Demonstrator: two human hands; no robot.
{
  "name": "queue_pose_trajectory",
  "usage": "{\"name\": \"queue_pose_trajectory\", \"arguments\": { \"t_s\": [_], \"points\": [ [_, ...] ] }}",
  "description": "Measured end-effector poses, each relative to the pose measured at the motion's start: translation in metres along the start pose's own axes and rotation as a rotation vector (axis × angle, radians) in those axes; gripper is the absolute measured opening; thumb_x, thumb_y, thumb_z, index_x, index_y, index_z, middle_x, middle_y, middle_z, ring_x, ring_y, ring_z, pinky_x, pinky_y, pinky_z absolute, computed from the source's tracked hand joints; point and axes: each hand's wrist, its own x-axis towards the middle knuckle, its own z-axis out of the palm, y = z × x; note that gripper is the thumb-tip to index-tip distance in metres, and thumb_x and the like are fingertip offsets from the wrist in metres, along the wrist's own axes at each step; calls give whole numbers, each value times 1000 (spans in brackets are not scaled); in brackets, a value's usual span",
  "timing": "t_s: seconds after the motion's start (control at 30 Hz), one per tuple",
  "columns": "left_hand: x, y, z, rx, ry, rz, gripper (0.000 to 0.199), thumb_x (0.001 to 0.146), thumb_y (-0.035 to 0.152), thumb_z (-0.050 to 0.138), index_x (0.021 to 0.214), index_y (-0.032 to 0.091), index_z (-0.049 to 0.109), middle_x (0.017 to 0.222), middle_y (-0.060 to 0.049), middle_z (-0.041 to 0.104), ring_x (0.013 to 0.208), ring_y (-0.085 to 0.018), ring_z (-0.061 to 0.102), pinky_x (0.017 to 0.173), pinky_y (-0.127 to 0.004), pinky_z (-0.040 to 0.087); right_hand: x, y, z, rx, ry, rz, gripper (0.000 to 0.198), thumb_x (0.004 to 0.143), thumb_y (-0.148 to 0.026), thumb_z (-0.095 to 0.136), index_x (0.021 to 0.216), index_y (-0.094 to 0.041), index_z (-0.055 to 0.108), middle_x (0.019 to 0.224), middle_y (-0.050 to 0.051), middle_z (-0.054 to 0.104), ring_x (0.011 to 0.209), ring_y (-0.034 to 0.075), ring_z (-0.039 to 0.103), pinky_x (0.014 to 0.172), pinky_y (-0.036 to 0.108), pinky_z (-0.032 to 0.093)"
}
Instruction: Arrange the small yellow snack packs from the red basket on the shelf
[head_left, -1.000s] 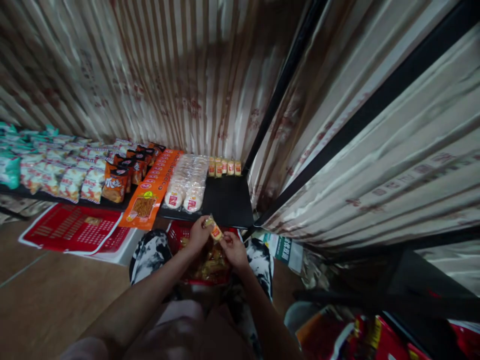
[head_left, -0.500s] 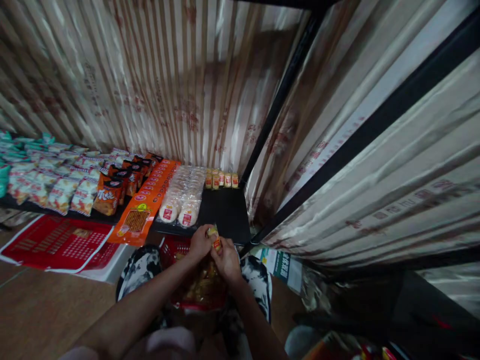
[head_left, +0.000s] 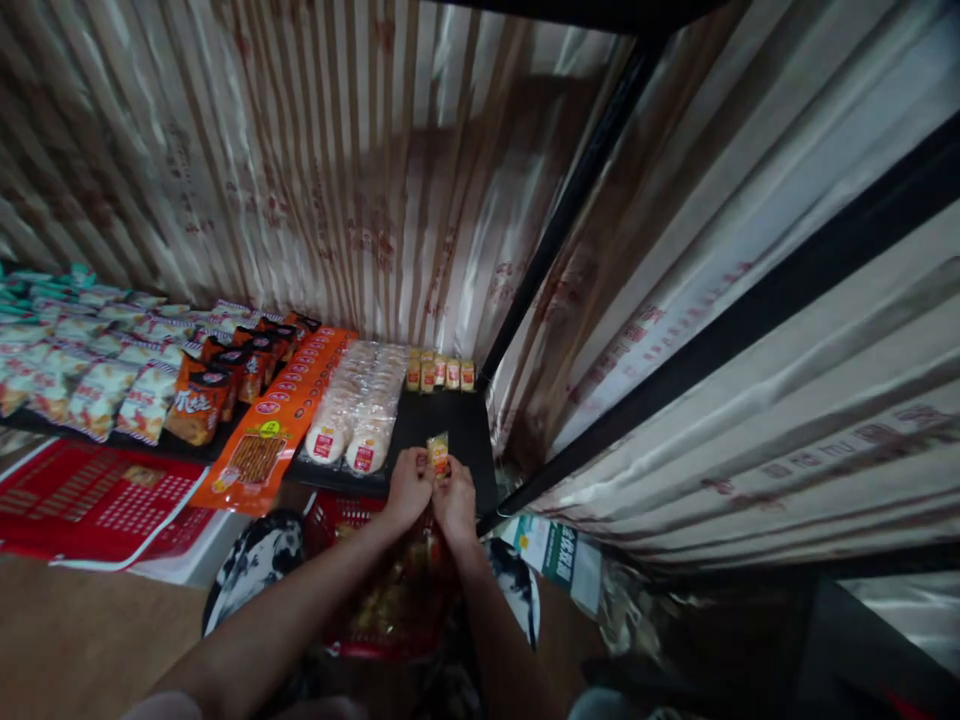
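Note:
Between my two hands is a small yellow snack packet (head_left: 438, 455) with a red label, held upright over the front edge of the black shelf (head_left: 431, 415). My left hand (head_left: 409, 490) pinches its left side, fingers closed. On the other side my right hand (head_left: 455, 500) grips its lower right part. Several similar small yellow packets (head_left: 440, 373) stand in a short row at the shelf's back right. Below my forearms, between my knees, sits a red plastic basket (head_left: 341, 505) with more yellow packets, partly hidden by my arms.
Left along the shelf lie clear-wrapped round white crackers (head_left: 367, 425), a long orange snack bag (head_left: 259, 445), orange-black bags (head_left: 199, 400) and white bags (head_left: 101, 390). A black post (head_left: 570, 220) rises at the right corner. A red printed bag (head_left: 97, 505) lies lower left.
Both hands have moved forward with the packet, from above the basket to over the shelf's front edge. The packet now stands more upright. The view has shifted slightly.

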Motion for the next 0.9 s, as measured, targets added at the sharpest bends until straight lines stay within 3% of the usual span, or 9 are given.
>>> {"name": "queue_pose_trajectory", "arguments": {
  "t_s": [0.3, 0.7, 0.9],
  "points": [
    [21, -1, 13, 116, -76, -25, 21, 81, 13, 48, 99, 15, 60, 99, -7, 62, 93, -15, 59, 85, -25, 45, 28, 13, 17, 27, 52, 19, 35, 81, -20, 44, 112, -11, 58, 93, 12, 58, 72, 18, 58, 68, 30, 49],
    [45, 6, 22, 141, -98, -49, 30, 83, 16, 48, 111, 13, 59, 105, -11, 61, 98, -17, 58, 90, -27, 43, 53, 26, 38, 241, 48, 88, 42, 81, -21, 42, 119, -8, 52, 106, 16, 54, 75, 16, 60, 70, 29, 52],
    [57, 2, 30, 129, -114, -25, 35, 84, 17, 45, 117, 14, 57, 111, -11, 61, 105, -18, 57, 95, -28, 41, 68, 35, 48, 239, 82, 125, 45, 78, -19, 42, 121, -12, 52, 104, 14, 57, 78, 18, 60, 70, 30, 51]
  ]
}}
